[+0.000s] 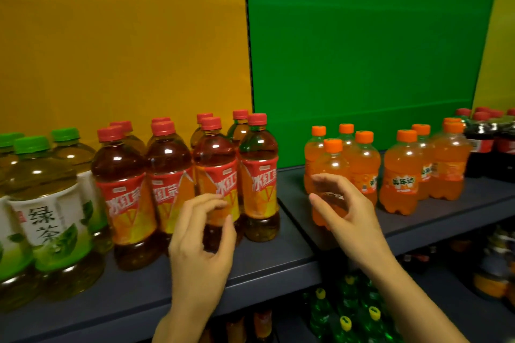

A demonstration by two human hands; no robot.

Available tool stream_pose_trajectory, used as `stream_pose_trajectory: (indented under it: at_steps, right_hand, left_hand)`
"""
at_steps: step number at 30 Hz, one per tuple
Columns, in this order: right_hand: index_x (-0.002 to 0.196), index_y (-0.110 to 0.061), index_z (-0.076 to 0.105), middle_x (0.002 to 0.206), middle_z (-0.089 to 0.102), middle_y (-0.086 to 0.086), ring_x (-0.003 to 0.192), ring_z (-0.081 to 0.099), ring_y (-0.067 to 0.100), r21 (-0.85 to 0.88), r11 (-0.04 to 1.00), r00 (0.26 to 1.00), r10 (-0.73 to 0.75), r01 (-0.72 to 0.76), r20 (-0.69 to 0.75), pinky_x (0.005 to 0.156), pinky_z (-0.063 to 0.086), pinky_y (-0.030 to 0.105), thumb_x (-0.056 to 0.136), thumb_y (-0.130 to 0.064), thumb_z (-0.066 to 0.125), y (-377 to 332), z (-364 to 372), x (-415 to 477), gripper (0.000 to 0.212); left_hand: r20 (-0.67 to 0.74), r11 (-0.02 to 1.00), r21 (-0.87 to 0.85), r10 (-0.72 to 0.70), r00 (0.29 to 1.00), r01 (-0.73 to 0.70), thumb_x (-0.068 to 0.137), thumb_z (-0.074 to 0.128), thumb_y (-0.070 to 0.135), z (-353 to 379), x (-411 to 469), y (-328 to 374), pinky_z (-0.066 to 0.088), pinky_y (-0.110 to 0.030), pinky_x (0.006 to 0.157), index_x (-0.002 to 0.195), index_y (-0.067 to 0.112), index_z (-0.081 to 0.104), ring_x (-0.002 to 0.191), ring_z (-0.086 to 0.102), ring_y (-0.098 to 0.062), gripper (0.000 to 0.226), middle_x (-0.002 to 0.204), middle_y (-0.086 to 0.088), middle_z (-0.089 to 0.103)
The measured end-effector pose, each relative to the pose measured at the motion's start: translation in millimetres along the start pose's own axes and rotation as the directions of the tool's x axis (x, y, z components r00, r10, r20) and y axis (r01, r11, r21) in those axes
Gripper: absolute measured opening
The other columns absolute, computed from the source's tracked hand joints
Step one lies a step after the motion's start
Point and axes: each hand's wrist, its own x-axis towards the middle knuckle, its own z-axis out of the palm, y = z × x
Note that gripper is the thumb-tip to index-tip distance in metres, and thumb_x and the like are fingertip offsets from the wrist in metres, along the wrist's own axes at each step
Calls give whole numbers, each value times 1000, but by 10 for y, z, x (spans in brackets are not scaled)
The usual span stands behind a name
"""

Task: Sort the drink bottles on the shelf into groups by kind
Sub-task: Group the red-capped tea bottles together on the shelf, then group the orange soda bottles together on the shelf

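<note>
At the far left of the grey shelf (264,267), green tea bottles (47,203) with green caps stood upright in a cluster before the yellow back panel (111,36). Just beside them stood the iced red tea bottles (122,175), red-capped, in two rows, front row shoulder to shoulder.

The left hand (200,237) was raised at the lower part of the third front red tea bottle (214,164). Its fingers were curved and its thumb stood apart from them, cupping the bottle's base. Whether they touched the bottle could not be told.

A gap of bare shelf followed, where the back panel turned green (362,50).

The right hand (348,211) gripped the front orange soda bottle (333,164) at its lower half, thumb on the left flank and fingers curled round the right. The bottle was upright, at the front of the left orange cluster. Motion blur hid its label.

More orange soda bottles (401,175) stood to the right in a second cluster, with cola bottles (482,147) at the far right end. Below, green bottles with yellow caps (345,315) occupied a lower shelf.
</note>
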Motion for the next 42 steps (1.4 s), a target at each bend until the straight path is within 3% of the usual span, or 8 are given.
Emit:
stream_pose_trajectory:
  at_steps: [6, 13, 16, 19, 22, 26, 30, 42]
  right_hand:
    - [104, -29, 58, 108, 61, -12, 103, 56, -1, -53, 997, 995, -55, 51, -88, 85, 45, 14, 86, -16, 63, 391, -654, 150, 22]
    - [140, -23, 31, 138, 33, -21, 128, 27, -9, -186, 981, 998, -54, 59, 36, 102, 17, -2, 88, -18, 60, 818, -1025, 331, 59]
    - [145, -28, 7, 149, 11, -20, 137, 8, -10, -145, 987, 989, -46, 66, 142, 104, 4, -3, 91, -24, 55, 922, -982, 311, 72]
    - [138, -39, -8, 151, -4, -22, 139, -3, -9, -98, 992, 981, -55, 74, 184, 104, -2, -2, 92, -26, 52, 999, -955, 310, 76]
    - [139, -38, -13, 152, -10, -21, 139, -7, -8, -71, 996, 982, -39, 52, 182, 105, -4, -1, 93, -29, 49, 1029, -911, 329, 78]
    - [148, -20, -5, 158, 5, -5, 144, 6, 8, -50, 998, 989, 32, -25, 147, 111, 7, 15, 92, -28, 53, 1087, -805, 401, 81]
    - [147, -15, 6, 152, 24, 2, 139, 23, 15, -31, 996, 988, 92, -89, 124, 106, 18, 18, 89, -25, 58, 1134, -731, 457, 78]
    - [145, -14, 18, 139, 38, 3, 127, 38, 15, -57, 991, 986, 123, -117, 113, 100, 29, 21, 89, -27, 58, 1151, -686, 464, 71]
  left_hand:
    - [188, 992, -114, -30, 982, 52, 81, 54, 38, 841, -49, 409, 43, -12, 79, 104, 32, 52, 98, 53, -1, 24, 105, 21, 51]
    - [310, 906, -47, -388, 868, 421, 66, 78, 38, 1645, -32, 478, 39, -20, 96, 135, 29, 29, 118, 44, -3, 86, 131, 13, 41]
    - [308, 888, -43, -424, 852, 457, 67, 80, 33, 1799, -3, 432, 46, -21, 90, 127, 34, 33, 110, 54, -5, 77, 122, 12, 52]
    - [309, 888, -17, -433, 847, 460, 70, 77, 29, 1862, 35, 443, 46, -7, 75, 117, 32, 39, 99, 58, 1, 61, 108, 15, 58]
    - [298, 876, 21, -465, 834, 481, 71, 76, 29, 1888, 94, 438, 47, -12, 78, 117, 28, 39, 98, 57, 0, 59, 109, 12, 58]
    - [278, 843, 67, -529, 802, 533, 72, 76, 27, 1933, 202, 352, 48, -30, 89, 117, 26, 38, 106, 56, -13, 59, 116, 2, 56]
    - [239, 808, 96, -586, 775, 581, 74, 76, 21, 1999, 304, 283, 46, -31, 88, 117, 22, 38, 105, 53, -15, 57, 116, -1, 52]
    - [239, 700, 45, -701, 672, 713, 77, 72, 12, 2175, 554, 67, 43, -30, 86, 127, 10, 32, 108, 53, -21, 64, 123, -11, 53]
